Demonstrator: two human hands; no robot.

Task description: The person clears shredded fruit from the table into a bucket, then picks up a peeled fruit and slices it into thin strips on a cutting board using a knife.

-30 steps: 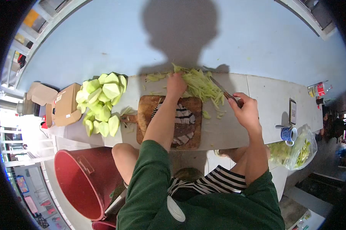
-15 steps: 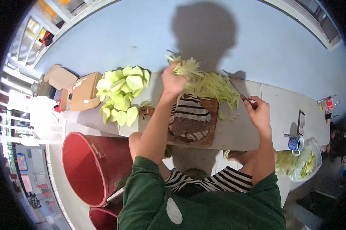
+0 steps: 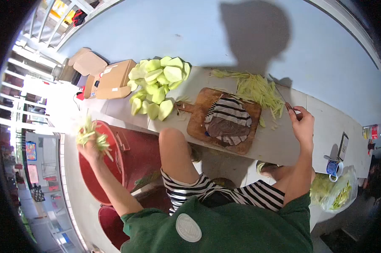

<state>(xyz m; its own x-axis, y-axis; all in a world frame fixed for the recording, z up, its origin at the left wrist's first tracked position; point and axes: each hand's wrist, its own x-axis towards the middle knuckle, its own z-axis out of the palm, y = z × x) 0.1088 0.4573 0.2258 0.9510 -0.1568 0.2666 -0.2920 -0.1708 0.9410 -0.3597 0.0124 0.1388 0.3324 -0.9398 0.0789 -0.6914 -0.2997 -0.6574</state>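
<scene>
My left hand (image 3: 89, 148) is closed around a bunch of pale green shreds (image 3: 91, 131), held above the mouth of a large red bin (image 3: 142, 154). Loose ends stick out past the fingers. On the right, my right hand (image 3: 303, 126) grips a knife (image 3: 288, 106) by its handle, the blade pointing up and away toward the wall. Beside the blade lies a pile of green shreds (image 3: 258, 90) on the table. A wooden cutting board (image 3: 198, 123) sits nearer to me, with a striped cloth (image 3: 230, 111) and a dark patch of fabric on it.
Peeled pale green chunks (image 3: 172, 74) are heaped left of the board, near an open cardboard box (image 3: 114, 80). At the right are a phone (image 3: 344, 145), a blue mug (image 3: 333, 169), a plastic bottle (image 3: 372, 132) and a clear bag of greens (image 3: 340, 196). A second red bin (image 3: 108, 225) stands below.
My left hand has carried a bunch of shreds from the table pile leftward and down to above the red bin. The pile is smaller. My right hand still holds the knife; the view has shifted.
</scene>
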